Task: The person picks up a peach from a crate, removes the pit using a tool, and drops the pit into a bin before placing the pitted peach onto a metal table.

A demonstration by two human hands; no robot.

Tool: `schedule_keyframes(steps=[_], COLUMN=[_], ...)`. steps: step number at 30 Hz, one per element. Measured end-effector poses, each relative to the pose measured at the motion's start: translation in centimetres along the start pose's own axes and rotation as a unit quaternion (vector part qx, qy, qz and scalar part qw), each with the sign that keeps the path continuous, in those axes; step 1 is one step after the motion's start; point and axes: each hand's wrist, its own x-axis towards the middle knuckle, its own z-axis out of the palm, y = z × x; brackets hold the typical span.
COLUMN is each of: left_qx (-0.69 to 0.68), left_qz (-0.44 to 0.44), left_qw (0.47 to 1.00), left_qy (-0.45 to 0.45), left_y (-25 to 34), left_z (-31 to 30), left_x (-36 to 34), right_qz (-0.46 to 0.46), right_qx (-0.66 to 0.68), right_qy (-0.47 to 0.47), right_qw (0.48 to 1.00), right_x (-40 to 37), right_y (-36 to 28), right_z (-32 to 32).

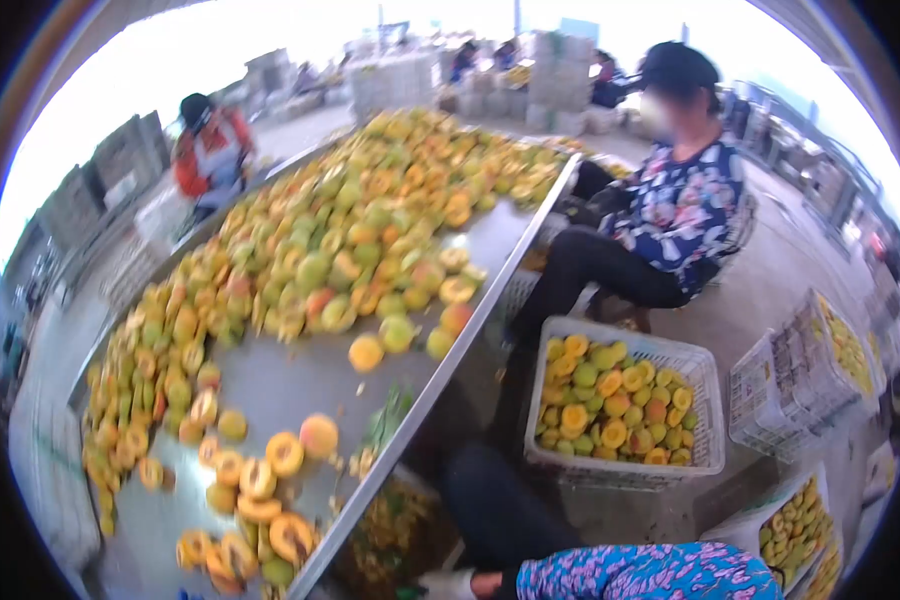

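Observation:
At the bottom edge, a blue floral sleeve (pixel 650 572) runs to my right hand (pixel 446 585), which wears a pale glove. Its fingers are partly cut off by the frame, so what they hold, if anything, is hidden. It is low beside the metal table's raised rim (pixel 440 372), over a dark container of scraps (pixel 400 530). My left hand is out of view. Closest on the tabletop are halved, pitted peach-like fruits (pixel 258 480), orange inside. Beyond them spreads a large heap of yellow-green fruits (pixel 360 220), whole and halved.
A white crate (pixel 712 430) of fruit halves stands on the floor to the right. Further right are stacked crates (pixel 785 385) and another fruit crate (pixel 760 525). A seated person (pixel 685 210) is at the table's right side, and another person (pixel 210 150) is across it.

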Motion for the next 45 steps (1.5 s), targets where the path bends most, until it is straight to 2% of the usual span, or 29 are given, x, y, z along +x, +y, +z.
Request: schedule_keyframes(steps=[1, 2, 3, 5, 6, 7, 8, 9, 10, 12, 14, 16, 18, 19, 23, 26, 29, 31, 34, 38, 41, 43, 44, 45], left_qx=[-0.095, -0.099, -0.106, -0.318, -0.365, -0.420, -0.482, -0.495, -0.511, -0.506, -0.503, -0.458, -0.443, -0.401, -0.358, -0.281, -0.159, -0.062, -0.012, -0.044, -0.028, 0.001, -0.014, -0.029], left_qz=[0.026, 0.071, 0.115, -0.037, -0.096, -0.152, -0.225, -0.232, -0.218, -0.232, -0.245, -0.237, -0.222, -0.222, -0.176, -0.142, -0.111, -0.098, -0.093, -0.116, -0.119, -0.111, -0.122, -0.133], left_qw=[0.994, 0.990, 0.983, 0.946, 0.926, 0.895, 0.841, 0.830, 0.831, 0.828, 0.823, 0.849, 0.862, 0.879, 0.911, 0.944, 0.977, 0.989, 0.990, 0.984, 0.985, 0.988, 0.988, 0.987], left_qy=[-0.039, -0.069, -0.098, -0.048, -0.011, 0.022, 0.096, 0.109, 0.038, 0.065, 0.102, 0.116, 0.109, 0.136, 0.103, 0.101, 0.093, 0.088, 0.107, 0.125, 0.119, 0.108, 0.096, 0.085], left_y=[1.3, -0.5, -2.4, -1.9, -2.7, -4.1, -7.2, -9.6, -12.0, -14.8, -14.7, -13.9, -14.4, -14.1, -14.0, -13.6, -12.9, -12.3, -11.7, -11.9, -11.9, -11.7, -11.8, -12.0], left_z=[2.1, 1.4, 0.7, 7.1, 8.2, 10.7, 10.8, 11.2, 10.7, 10.1, 9.9, 9.8, 9.7, 10.2, 10.6, 10.6, 10.9, 11.1, 11.4, 11.1, 10.9, 10.8, 10.7, 10.4], left_x=[-2.6, -3.1, -3.6, -9.7, -11.6, -12.9, -13.5, -14.2, -14.6, -14.7, -14.6, -14.6, -14.3, -14.3, -14.4, -14.4, -14.7, -14.9, -15.1, -15.3, -15.3, -15.2, -15.1, -15.0], right_qz=[-0.016, 0.010, -0.017, 0.038, 0.053, 0.099, 0.087, 0.056, 0.050, 0.100, 0.040, -0.050, -0.064, -0.063, -0.037, -0.040, -0.005, -0.029, -0.021, -0.021, -0.083, 0.019, 0.070, 0.181], right_qx=[0.028, 0.207, 0.208, 0.354, 0.398, 0.464, 0.390, 0.363, 0.403, 0.384, 0.262, 0.101, 0.064, 0.042, -0.013, -0.004, 0.049, 0.047, 0.027, 0.042, 0.100, 0.233, 0.297, 0.380], right_qy=[0.023, -0.029, -0.009, -0.017, -0.018, -0.039, -0.005, 0.003, -0.002, -0.040, -0.032, -0.011, -0.031, -0.044, -0.062, -0.072, -0.087, -0.071, -0.068, -0.068, -0.047, -0.155, -0.207, -0.251], right_qw=[0.999, 0.978, 0.978, 0.934, 0.916, 0.879, 0.917, 0.930, 0.914, 0.917, 0.964, 0.994, 0.995, 0.996, 0.997, 0.997, 0.995, 0.996, 0.997, 0.997, 0.990, 0.960, 0.929, 0.872], right_x=[2.1, -2.7, -2.1, -1.3, -0.9, -2.3, -1.8, -2.3, -2.8, -4.6, -5.3, -6.0, -6.0, -6.0, -5.8, -5.8, -5.6, -5.8, -6.1, -6.2, -6.1, -5.9, -5.6, -6.0], right_y=[3.4, -3.9, -3.7, -2.9, -2.0, -4.2, -3.5, -4.1, -3.8, -7.1, -7.1, -6.8, -7.2, -7.7, -8.4, -8.7, -8.6, -9.0, -9.0, -8.5, -7.6, -7.6, -8.1, -9.2], right_z=[4.1, -2.8, -2.6, -1.6, -0.9, -2.3, -1.9, -2.4, -2.3, -4.5, -3.8, -2.6, -1.7, -1.6, -1.3, -1.1, -0.6, -0.4, 0.1, 1.2, 2.1, 1.7, 1.1, 0.0])
